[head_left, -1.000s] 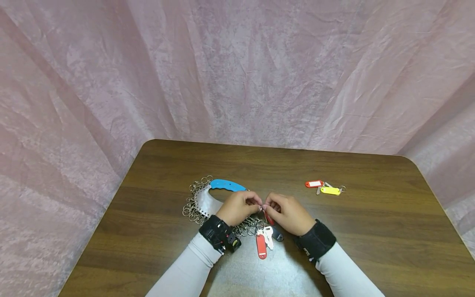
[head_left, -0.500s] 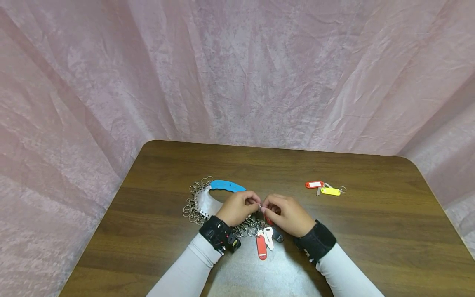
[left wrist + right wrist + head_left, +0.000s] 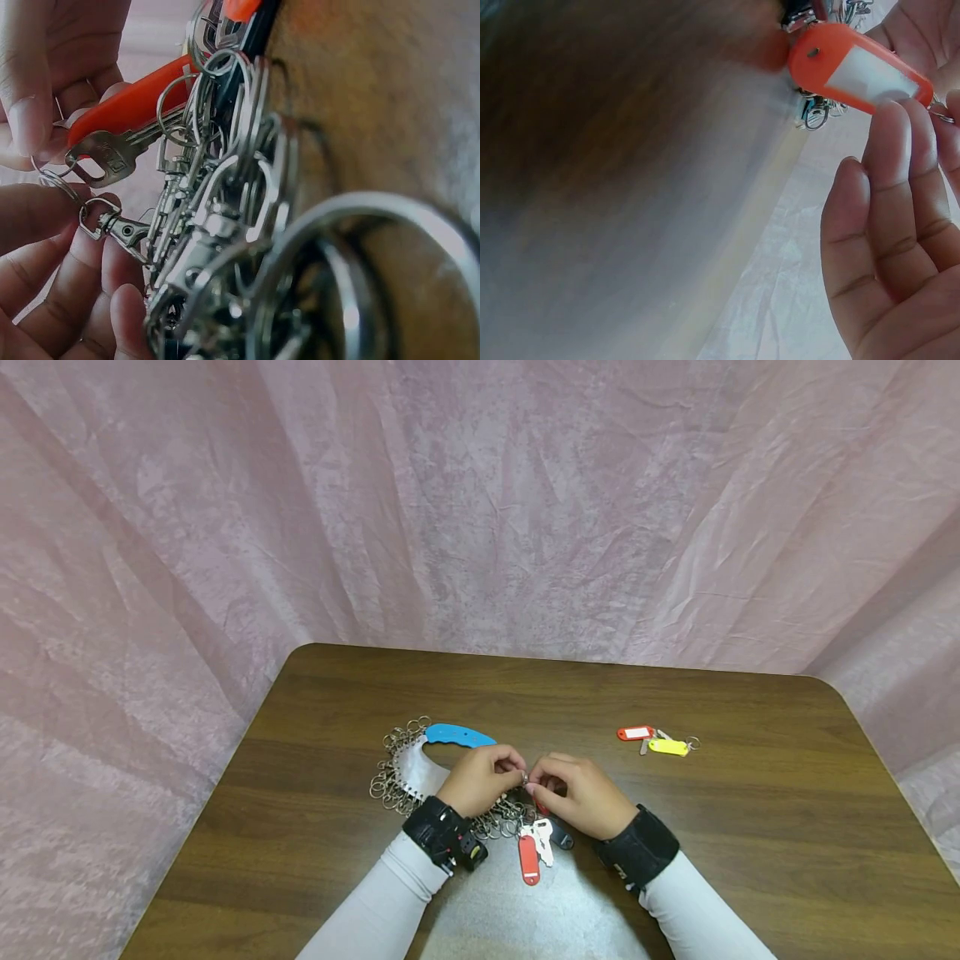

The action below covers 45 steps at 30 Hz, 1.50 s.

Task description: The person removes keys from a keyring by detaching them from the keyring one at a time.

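My left hand (image 3: 480, 783) and right hand (image 3: 581, 789) meet fingertip to fingertip at the right end of a crescent metal key holder (image 3: 415, 768) with a blue handle (image 3: 457, 735). Between them they pinch a split ring (image 3: 49, 177), plainest in the left wrist view. That ring passes by the end loop of a small swivel clasp (image 3: 126, 231) near my left fingers. A key (image 3: 112, 159) and a red key tag (image 3: 131, 97) hang at the right-hand side of the ring. In the right wrist view the tag (image 3: 862, 67) shows its white label against my right fingers.
Many metal rings (image 3: 386, 787) fringe the holder. Below the hands lie a red tag (image 3: 528, 860), a silver key (image 3: 543, 842) and a dark fob (image 3: 561, 835). Off to the right are another red tag (image 3: 635, 733) and a yellow tag (image 3: 667, 747) with keys.
My right fingertips have shifted slightly left, closer to my left ones, and the red tag under them shows less. The left hand has stayed about where it was.
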### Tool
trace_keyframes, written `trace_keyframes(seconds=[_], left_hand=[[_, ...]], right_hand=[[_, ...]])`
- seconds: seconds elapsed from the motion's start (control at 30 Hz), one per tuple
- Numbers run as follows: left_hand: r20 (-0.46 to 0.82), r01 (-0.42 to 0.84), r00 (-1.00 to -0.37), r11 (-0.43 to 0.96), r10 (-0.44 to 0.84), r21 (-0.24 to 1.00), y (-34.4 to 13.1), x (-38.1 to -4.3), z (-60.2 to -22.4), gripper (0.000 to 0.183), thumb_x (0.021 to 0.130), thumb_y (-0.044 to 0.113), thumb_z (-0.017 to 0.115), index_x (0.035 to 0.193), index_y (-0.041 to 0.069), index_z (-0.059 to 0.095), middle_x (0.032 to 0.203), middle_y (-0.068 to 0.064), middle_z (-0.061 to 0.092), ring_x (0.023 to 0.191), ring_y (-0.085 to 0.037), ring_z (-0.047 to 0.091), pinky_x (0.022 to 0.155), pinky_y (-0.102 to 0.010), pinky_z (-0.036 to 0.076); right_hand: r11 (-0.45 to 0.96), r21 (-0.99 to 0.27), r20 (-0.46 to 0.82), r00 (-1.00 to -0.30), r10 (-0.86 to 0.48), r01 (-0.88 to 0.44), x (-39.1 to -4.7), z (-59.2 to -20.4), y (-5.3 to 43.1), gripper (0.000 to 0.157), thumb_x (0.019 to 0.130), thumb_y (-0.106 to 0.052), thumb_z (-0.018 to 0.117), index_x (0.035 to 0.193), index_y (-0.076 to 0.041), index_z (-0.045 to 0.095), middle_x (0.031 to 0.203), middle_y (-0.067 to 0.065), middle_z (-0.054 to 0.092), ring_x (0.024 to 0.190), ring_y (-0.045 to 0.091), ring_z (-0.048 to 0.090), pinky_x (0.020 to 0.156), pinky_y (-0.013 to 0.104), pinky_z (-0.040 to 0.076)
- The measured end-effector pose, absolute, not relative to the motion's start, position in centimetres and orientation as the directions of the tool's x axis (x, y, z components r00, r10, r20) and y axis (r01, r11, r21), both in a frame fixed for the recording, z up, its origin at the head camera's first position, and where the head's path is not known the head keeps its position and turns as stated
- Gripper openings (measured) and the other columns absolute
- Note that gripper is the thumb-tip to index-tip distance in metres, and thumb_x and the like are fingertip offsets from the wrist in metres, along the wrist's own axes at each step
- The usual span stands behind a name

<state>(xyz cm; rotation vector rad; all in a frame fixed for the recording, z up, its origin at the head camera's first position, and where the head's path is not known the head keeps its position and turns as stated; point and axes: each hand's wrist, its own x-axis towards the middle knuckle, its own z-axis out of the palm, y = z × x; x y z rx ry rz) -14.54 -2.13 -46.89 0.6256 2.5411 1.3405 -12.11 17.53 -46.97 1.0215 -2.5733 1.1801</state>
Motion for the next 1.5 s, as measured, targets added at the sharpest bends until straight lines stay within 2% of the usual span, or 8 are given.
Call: trace_keyframes(seconds=[0.13, 0.47, 0.97, 1.23, 1.5], left_hand=[[0.029, 0.285, -0.888, 0.5, 0.459, 0.818, -2.03, -14.53, -46.89, 0.008, 0.087, 0.013, 0.066, 0.086, 0.021, 0.065, 0.078, 0.011, 0.061, 0.074, -0.005, 0.057, 0.067, -0.025, 0.048], [0.046, 0.301, -0.884, 0.492, 0.465, 0.817, -1.9, -14.55, -46.85, 0.008, 0.086, 0.013, 0.067, 0.085, 0.021, 0.066, 0.078, 0.012, 0.061, 0.074, -0.005, 0.057, 0.067, -0.024, 0.048], [0.071, 0.329, -0.875, 0.478, 0.48, 0.814, -2.02, -14.58, -46.61, 0.007, 0.084, 0.014, 0.069, 0.084, 0.021, 0.067, 0.076, 0.011, 0.061, 0.073, -0.007, 0.057, 0.066, -0.024, 0.048], [0.079, 0.337, -0.876, 0.487, 0.475, 0.806, -2.3, -14.8, -46.82, 0.003, 0.084, 0.019, 0.072, 0.084, 0.019, 0.068, 0.075, 0.013, 0.061, 0.071, -0.004, 0.057, 0.065, -0.024, 0.048], [0.071, 0.34, -0.869, 0.487, 0.489, 0.805, -2.22, -14.71, -46.95, 0.008, 0.085, 0.016, 0.07, 0.084, 0.024, 0.068, 0.077, 0.014, 0.061, 0.073, -0.004, 0.057, 0.066, -0.024, 0.048]], right_hand=[[0.477, -0.623, 0.369, -0.771, -0.519, -0.62, -12.11, -46.94, 17.51, 0.005, 0.088, -0.017, 0.066, 0.087, -0.02, 0.062, 0.076, -0.016, 0.052, 0.065, 0.0, 0.051, 0.054, 0.024, 0.047], [0.475, -0.625, 0.378, -0.773, -0.51, -0.619, -12.09, -46.81, 17.45, 0.009, 0.087, -0.012, 0.065, 0.086, -0.019, 0.061, 0.075, -0.013, 0.053, 0.064, 0.001, 0.052, 0.053, 0.024, 0.047], [0.498, -0.676, 0.308, -0.823, -0.478, -0.543, -12.0, -47.11, 17.44, 0.006, 0.089, -0.016, 0.063, 0.085, -0.02, 0.061, 0.073, -0.013, 0.053, 0.063, 0.003, 0.053, 0.054, 0.022, 0.047], [0.503, -0.667, 0.319, -0.82, -0.475, -0.55, -12.0, -47.04, 17.38, 0.005, 0.091, -0.016, 0.063, 0.087, -0.018, 0.062, 0.075, -0.012, 0.054, 0.064, 0.003, 0.054, 0.055, 0.022, 0.047], [0.528, -0.666, 0.303, -0.838, -0.455, -0.527, -12.0, -46.94, 17.49, 0.004, 0.093, -0.019, 0.062, 0.089, -0.019, 0.061, 0.076, -0.013, 0.054, 0.067, 0.002, 0.055, 0.058, 0.023, 0.048]])
